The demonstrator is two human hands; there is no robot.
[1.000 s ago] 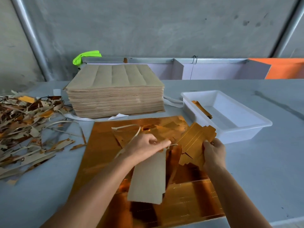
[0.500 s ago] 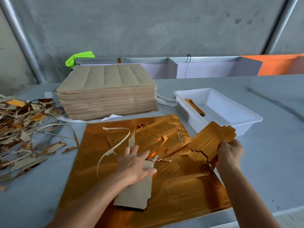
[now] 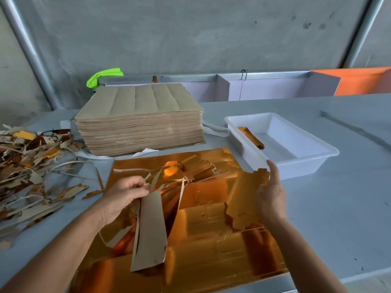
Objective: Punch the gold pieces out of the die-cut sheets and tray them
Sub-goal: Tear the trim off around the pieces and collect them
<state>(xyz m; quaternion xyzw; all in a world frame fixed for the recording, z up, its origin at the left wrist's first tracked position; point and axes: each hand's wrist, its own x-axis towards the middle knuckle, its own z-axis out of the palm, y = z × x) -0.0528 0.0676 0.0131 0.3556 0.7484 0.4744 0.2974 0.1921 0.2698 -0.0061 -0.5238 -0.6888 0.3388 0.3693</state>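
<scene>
Left hand point(image 3: 124, 195) is pinching the scrap skeleton point(image 3: 149, 233) at its top, thumb and fingers curled on the thin strips; the brown-backed strip is hanging down from the grip over the gold sheet point(image 3: 211, 256). Right hand point(image 3: 271, 193) is holding a punched gold piece point(image 3: 243, 199) by its right edge, fingers mostly straight and pointing up behind it, thumb side toward the camera; exact grip on the back is hidden. The piece is sitting lifted above the sheet, tilted, just short of the white tray point(image 3: 304, 159).

The tray is lying on the counter point(image 3: 338, 208) to the right of the sheet, with one gold piece in tray point(image 3: 251, 137) leaning against its left wall.

The gold sheet is lying flat on the counter under both hands, die-cut lines showing, loose cut remnants piling up at its middle.

A stack of uncut sheets point(image 3: 139, 119), brown side up, is standing behind the gold sheet. A scrap pile point(image 3: 27, 172) is spreading over the counter's left side. A neon green item point(image 3: 104, 76) is lying behind the stack.
</scene>
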